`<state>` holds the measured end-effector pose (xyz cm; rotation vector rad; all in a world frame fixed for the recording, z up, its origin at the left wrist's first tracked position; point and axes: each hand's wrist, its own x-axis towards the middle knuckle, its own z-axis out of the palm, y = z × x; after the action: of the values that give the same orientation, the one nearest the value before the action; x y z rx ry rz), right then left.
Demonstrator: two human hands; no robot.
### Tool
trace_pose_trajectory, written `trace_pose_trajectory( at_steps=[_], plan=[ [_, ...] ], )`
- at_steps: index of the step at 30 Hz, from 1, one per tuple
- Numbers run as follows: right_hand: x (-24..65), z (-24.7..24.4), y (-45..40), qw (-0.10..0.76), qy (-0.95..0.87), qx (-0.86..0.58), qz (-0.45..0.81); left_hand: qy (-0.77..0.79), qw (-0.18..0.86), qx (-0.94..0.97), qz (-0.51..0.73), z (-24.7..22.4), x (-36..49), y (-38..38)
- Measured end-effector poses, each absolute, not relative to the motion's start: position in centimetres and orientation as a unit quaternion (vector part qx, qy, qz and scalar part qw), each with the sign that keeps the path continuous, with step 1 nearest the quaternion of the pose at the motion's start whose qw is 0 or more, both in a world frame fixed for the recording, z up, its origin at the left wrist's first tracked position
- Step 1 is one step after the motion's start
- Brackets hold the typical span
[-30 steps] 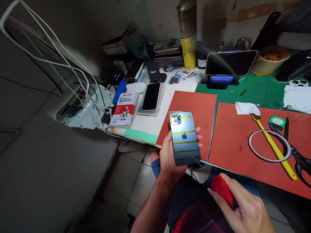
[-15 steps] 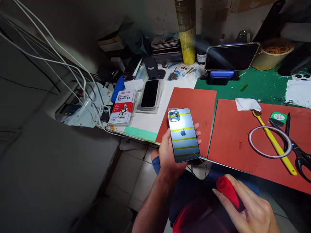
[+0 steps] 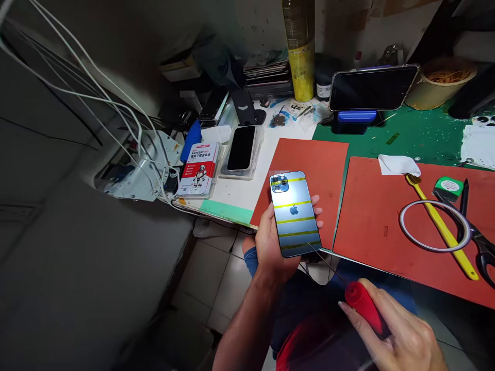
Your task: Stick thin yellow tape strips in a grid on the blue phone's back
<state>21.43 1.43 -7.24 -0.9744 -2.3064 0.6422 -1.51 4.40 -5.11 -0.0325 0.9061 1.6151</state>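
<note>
A blue-grey phone [image 3: 294, 222] lies back side up in my left hand [image 3: 268, 245], whose fingers wrap round its edges. Several yellow-green stripes cross the back, with the camera lenses at its upper left. My right hand [image 3: 402, 322] grips the red handle [image 3: 362, 301] of a thin tool. Its dark shaft [image 3: 328, 264] runs up and left, and the tip is at the phone's lower right, over the lowest stripe; whether it touches the glass I cannot tell.
Red mats [image 3: 386, 206] cover the bench front, bearing a yellow brush [image 3: 444, 232], a tape ring [image 3: 404, 234] and scissors [image 3: 485, 252]. A battery box [image 3: 197, 170] and boxed phone [image 3: 242, 148] stand left. Behind are a spray can [image 3: 301, 67] and propped phone [image 3: 373, 88]. Cables [image 3: 127, 111] hang left.
The camera view has shifted slightly, so the bench items appear a little further right. Both hands keep their hold, and the tool tip stays near the phone's lower right.
</note>
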Motion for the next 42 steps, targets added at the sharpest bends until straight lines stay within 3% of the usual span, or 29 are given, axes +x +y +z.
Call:
trace_pose_trajectory(
  at_steps=[17,42],
  plan=[
    [20.0,-6.3,1.5,0.29,-0.869,-0.318,0.242,0.383,0.596,0.002,0.705,-5.1,-1.1,4.2],
    [18.9,-8.3,0.8,0.274,-0.828,-0.382,0.305,0.383,0.6,0.01,0.702,-5.1,-1.0,4.2]
  ],
)
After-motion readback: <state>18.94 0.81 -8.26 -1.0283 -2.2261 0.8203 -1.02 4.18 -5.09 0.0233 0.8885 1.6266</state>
